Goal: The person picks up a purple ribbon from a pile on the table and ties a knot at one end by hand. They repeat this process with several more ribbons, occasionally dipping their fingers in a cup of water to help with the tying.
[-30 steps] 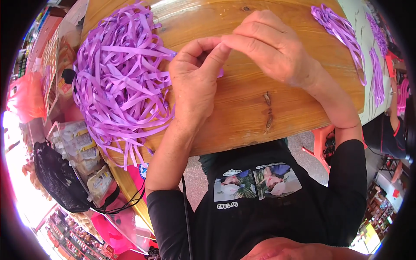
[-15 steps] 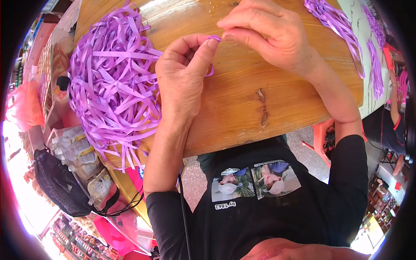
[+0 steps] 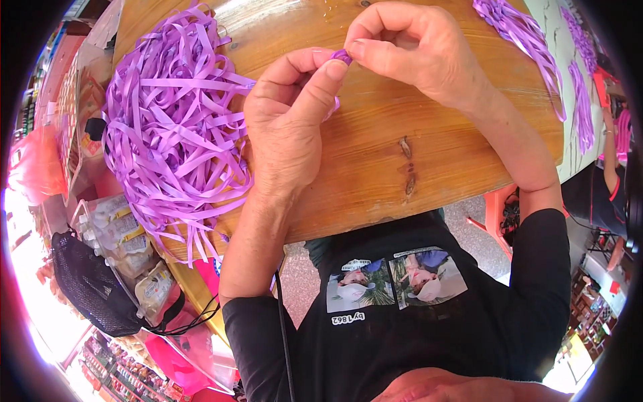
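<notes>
Beside the ribbon heap (image 3: 175, 127), your left hand (image 3: 288, 127) and right hand (image 3: 415, 53) both pinch one purple ribbon piece (image 3: 341, 56); it looks light, soft, slippery, so grip near its end.

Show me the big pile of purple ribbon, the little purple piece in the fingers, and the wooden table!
big pile of purple ribbon strips (image 3: 171, 127): head view, middle of heap.
small purple ribbon piece (image 3: 341, 56): head view, pinched bit.
round wooden table (image 3: 402, 174): head view, bare top.

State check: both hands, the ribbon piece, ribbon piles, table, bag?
left hand: pinching, thumb and forefinger shut on small purple ribbon piece
right hand: pinching same piece
loose purple ribbon heap: tangled, overhanging edge
round wooden table: bearing ribbons
purple ribbon bundles: laid out
black mesh bag: hanging
</notes>
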Demonstrator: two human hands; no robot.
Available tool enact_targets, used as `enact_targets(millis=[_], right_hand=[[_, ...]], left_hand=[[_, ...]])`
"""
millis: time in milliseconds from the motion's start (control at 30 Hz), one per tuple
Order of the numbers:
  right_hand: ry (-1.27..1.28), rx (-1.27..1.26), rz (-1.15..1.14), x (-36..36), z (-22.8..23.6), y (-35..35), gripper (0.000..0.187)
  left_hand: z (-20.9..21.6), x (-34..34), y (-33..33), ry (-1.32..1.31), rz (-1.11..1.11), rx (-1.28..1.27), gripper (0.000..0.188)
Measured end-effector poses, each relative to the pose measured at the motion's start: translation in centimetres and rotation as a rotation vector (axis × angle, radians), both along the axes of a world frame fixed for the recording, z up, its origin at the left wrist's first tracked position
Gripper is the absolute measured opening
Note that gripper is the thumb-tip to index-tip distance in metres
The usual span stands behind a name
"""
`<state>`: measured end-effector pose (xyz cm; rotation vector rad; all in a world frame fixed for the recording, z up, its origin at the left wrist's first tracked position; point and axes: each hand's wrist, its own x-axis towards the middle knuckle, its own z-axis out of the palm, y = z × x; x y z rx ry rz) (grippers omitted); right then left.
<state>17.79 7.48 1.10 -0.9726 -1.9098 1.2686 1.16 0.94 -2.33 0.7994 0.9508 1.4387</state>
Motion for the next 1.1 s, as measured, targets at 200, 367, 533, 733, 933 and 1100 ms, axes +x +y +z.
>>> enact_targets(millis=[200,367,533,733,933,1100], right_hand=[[0.146,-0.342,0.042,-0.3,-0.5,0.2,0.012],[0.442,0.854,0.304,-0.7,-2.6,2.4,0.01],[0.028,0.461,0.025,-0.4,1.3,-0.9,0.013],[0.053,0.748,0.047,-0.7,1.4,-0.8,0.017],[0.048,0.738,0.061,-0.5,1.9,-1.0,0.018],[0.032,0.71,0.044,-0.4,2.1,-1.0,0.018]], left_hand=[[-0.3,-0.2,0.0,-0.299,-0.098,-0.072,0.009],[-0.1,-0.1,0.1,-0.348,-0.088,-0.071,0.01],[-0.3,-0.4,0.1,-0.363,-0.098,-0.067,0.011],[-0.2,-0.4,0.0,-0.378,-0.102,-0.085,0.012],[-0.5,-0.7,-0.2,-0.367,-0.117,-0.052,0.011],[-0.5,-0.8,-0.3,-0.329,-0.153,0.002,0.011]])
